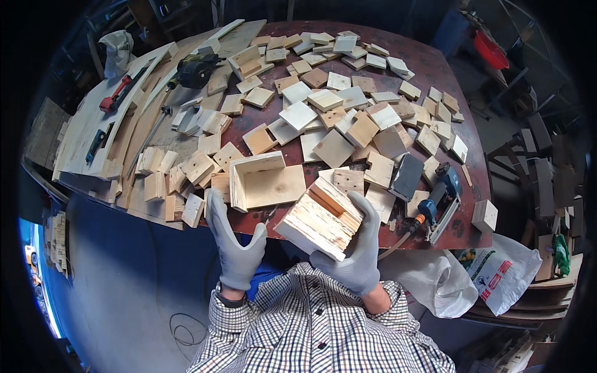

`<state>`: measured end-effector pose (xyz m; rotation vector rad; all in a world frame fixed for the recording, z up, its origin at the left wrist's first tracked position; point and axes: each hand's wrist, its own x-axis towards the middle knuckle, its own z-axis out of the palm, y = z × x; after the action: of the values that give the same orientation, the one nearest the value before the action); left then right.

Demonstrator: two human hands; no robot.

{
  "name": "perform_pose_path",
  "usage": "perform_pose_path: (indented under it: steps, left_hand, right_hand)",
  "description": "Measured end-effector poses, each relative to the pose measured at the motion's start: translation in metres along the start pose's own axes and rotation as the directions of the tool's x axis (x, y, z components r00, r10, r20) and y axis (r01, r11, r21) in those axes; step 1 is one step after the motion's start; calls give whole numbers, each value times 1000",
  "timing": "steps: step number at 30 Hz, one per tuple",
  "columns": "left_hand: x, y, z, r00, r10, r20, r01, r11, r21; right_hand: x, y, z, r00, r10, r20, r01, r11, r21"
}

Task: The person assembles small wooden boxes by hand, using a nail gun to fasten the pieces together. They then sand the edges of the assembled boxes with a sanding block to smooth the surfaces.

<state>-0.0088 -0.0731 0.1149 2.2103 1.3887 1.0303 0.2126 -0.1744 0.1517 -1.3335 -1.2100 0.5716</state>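
The right grip [359, 261] clasps a wooden box [314, 221], probably light, stiff and splintery, best held across its flat sides; the left grip [239, 258] gapes, holding nothing.

Moderate light falls on the surface [467, 217], brightest on pale wood blocks [297, 115], with soft shadows between them. Glare fills an opening [41, 280] at left; the floor [130, 267] looks bluish. The far side is dim. Fisheye distortion bends edges inside a black rim.

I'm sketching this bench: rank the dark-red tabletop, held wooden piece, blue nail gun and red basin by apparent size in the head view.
Dark-red tabletop
Held wooden piece
Blue nail gun
Red basin
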Motion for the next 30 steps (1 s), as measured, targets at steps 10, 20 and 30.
perform_pose_path:
  steps: [10, 20, 30]
  left_hand:
    - [-8, 20, 52, 927, 157, 340, 374, -341, -862]
    - [-13, 4, -6, 998, 48, -50, -65, 891, -449]
    - [-11, 12, -17, 885, 425, -191, -445, 893, -70]
  right_hand:
    - [1, 6, 19, 935, -326, 140, 310, 943, 122]
    - [99, 137, -153, 750, 504, -429, -579, 186, -794]
    - [113, 172, -154, 684, 589, -430, -607, 131, -784]
